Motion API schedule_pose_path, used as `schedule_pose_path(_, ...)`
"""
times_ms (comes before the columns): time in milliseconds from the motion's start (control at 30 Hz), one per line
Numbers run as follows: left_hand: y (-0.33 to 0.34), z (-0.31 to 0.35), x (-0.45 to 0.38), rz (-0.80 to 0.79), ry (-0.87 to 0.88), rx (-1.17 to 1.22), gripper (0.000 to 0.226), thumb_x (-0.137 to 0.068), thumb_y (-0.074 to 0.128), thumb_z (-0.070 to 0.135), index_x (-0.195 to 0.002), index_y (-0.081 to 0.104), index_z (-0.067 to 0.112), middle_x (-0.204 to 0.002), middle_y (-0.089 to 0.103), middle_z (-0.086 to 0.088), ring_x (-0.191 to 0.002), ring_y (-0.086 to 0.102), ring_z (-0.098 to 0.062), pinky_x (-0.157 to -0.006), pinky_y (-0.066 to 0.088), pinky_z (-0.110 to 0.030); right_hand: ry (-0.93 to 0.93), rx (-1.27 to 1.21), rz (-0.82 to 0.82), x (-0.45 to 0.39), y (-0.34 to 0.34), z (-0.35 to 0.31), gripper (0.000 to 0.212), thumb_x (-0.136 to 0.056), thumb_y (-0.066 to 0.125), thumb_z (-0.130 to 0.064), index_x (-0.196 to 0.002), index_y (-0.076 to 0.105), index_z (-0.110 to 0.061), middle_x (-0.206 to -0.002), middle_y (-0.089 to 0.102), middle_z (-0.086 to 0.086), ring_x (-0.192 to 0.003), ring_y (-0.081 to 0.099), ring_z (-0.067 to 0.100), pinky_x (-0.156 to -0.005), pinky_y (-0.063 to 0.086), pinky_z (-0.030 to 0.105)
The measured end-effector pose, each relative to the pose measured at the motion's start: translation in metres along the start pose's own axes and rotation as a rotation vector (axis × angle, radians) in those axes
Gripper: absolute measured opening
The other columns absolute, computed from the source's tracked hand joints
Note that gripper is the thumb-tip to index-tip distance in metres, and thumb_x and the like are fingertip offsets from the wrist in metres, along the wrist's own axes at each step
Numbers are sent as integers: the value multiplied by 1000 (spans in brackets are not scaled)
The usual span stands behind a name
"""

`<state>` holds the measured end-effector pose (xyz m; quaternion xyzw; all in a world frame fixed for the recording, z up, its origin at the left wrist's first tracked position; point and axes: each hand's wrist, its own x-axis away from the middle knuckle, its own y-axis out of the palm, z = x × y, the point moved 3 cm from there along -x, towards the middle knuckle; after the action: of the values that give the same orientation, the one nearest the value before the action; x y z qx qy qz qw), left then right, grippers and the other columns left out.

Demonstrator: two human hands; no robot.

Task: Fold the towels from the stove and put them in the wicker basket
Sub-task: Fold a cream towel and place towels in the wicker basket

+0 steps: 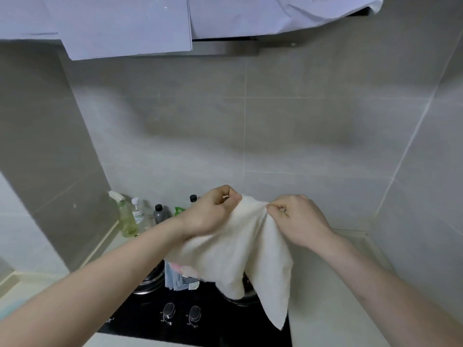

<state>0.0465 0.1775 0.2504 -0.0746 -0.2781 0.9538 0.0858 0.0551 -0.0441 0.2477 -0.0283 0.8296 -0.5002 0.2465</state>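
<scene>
A cream towel (240, 256) hangs in the air above the black stove (150, 319). My left hand (210, 211) pinches its top edge on the left, and my right hand (298, 219) pinches the top edge on the right, close together. The towel droops down, its lowest corner reaching the stove's front right. Under it on the stove lie more towels (180, 278), blue, pink and striped, partly hidden. No wicker basket is in view.
Several bottles (140, 214) stand in the back left corner against the tiled wall. Two stove knobs (181, 313) sit at the front. A light counter (333, 309) lies right of the stove, with a range hood (225, 46) overhead.
</scene>
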Motion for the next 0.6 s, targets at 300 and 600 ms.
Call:
schedule_pose_path(300,-34,-76,60,-259,-49,-374,27,-84,76,47,-97,76,24,-98,75,8,-94,71,-12,-88,58,-39,63,-301,147,19,6,-26,41,-95,54,-23,-59,54,-4,-59,61,5,-61,62,16,-68,50,36)
schedule_pose_path(600,-15,-29,82,55,-84,414,29,-102,62,27,-79,56,12,-63,58,-1,-50,54,-9,-48,43,-22,283,-391,-9,90,48,-48,38,-84,73,-44,-118,58,-34,-112,60,-13,-82,69,5,-80,59,35)
